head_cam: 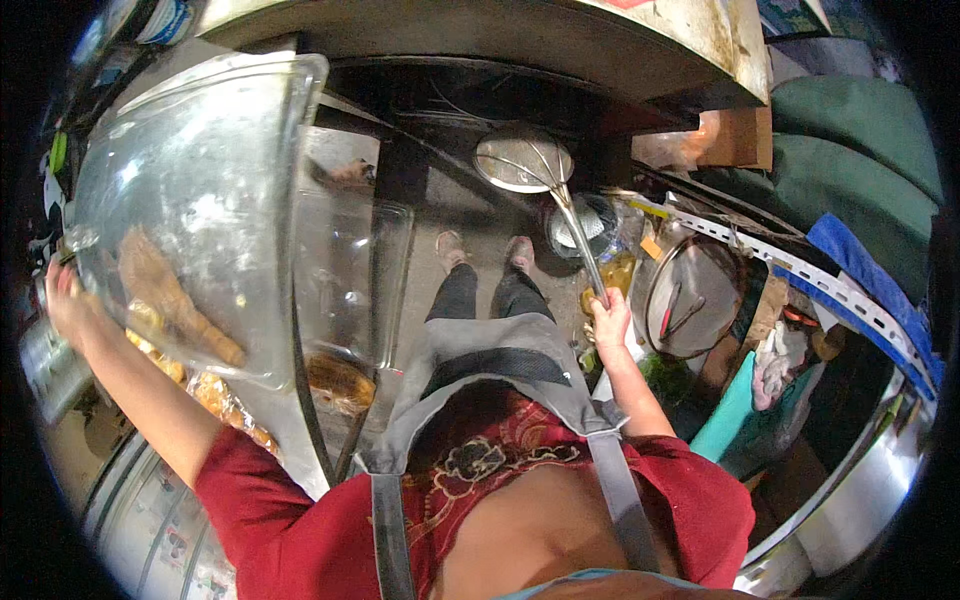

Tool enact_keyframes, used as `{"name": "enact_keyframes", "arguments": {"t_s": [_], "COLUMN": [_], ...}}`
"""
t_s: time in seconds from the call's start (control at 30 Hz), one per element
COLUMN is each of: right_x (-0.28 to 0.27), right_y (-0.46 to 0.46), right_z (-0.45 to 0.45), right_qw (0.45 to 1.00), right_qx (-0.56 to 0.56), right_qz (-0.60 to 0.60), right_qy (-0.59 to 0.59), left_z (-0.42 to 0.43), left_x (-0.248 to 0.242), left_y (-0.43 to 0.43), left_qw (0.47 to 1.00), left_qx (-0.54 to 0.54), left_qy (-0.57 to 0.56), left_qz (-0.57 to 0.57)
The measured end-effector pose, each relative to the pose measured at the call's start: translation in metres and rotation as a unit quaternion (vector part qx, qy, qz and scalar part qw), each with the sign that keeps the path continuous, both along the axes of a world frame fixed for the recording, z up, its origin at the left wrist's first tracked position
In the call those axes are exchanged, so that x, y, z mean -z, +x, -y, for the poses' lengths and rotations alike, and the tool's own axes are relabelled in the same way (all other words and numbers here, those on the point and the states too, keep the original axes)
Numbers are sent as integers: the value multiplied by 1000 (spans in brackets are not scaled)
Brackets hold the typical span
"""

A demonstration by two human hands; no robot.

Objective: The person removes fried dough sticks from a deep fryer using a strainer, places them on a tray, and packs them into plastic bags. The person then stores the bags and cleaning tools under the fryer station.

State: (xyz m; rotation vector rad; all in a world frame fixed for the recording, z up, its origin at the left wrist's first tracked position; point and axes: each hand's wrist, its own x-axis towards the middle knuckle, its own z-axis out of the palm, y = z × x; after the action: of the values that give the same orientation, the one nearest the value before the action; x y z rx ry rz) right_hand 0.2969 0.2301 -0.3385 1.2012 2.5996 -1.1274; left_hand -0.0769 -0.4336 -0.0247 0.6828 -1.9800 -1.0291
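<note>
My right hand [611, 319] is closed around the metal handle of a wire-mesh skimmer [525, 161], whose round head points away from me above the floor. At the far left, my left hand [71, 300] is at the outer edge of a large translucent plastic lid or container [202, 187]; blur hides how its fingers lie. Behind the clear plastic shows a brown, brush-like shape [165, 292]. Bagged yellow-brown food [225, 405] lies below it, near my left forearm. A second clear plastic container [337, 277] stands between the large plastic piece and my legs.
A counter with a worn edge [487, 45] crosses the top. On the right are a round lid [694, 296] with a red-handled utensil on it, a perforated white metal rail [810, 277], blue cloth [870, 270] and a teal item [727, 409]. Green rounded covers [855, 150] lie beyond the rail.
</note>
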Motion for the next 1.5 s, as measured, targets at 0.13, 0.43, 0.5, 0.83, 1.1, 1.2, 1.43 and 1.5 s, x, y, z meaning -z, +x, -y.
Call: {"name": "enact_keyframes", "arguments": {"t_s": [0.13, 0.43, 0.5, 0.83, 1.1, 1.2, 1.43, 1.5], "right_x": [51, 153, 178, 256, 342, 386, 448, 453], "right_y": [-17, -125, -160, -294, -338, -358, -357, -356], "right_z": [-4, 4, 1, -47, -98, -130, -183, -190], "right_qw": [991, 911, 897, 888, 867, 927, 980, 958], "right_qx": [80, 213, 223, 266, 289, 202, -173, -252], "right_qz": [-37, -201, -271, -240, -194, -162, -55, -36], "right_qy": [-96, -292, -270, -288, -356, -271, 83, 132], "left_z": [-184, -423, -439, -447, -461, -462, -464, -465], "left_x": [44, 373, 446, 616, 598, 590, 600, 602], "left_y": [106, 218, 239, 287, 266, 261, 266, 269], "left_qw": [905, 709, 700, 710, 667, 656, 625, 633], "left_qx": [305, 377, 368, 344, 359, 338, 318, 323], "left_qy": [-288, 463, 491, 493, 538, 563, 647, 656], "left_qz": [67, 377, 365, 367, 370, 372, 298, 254]}}
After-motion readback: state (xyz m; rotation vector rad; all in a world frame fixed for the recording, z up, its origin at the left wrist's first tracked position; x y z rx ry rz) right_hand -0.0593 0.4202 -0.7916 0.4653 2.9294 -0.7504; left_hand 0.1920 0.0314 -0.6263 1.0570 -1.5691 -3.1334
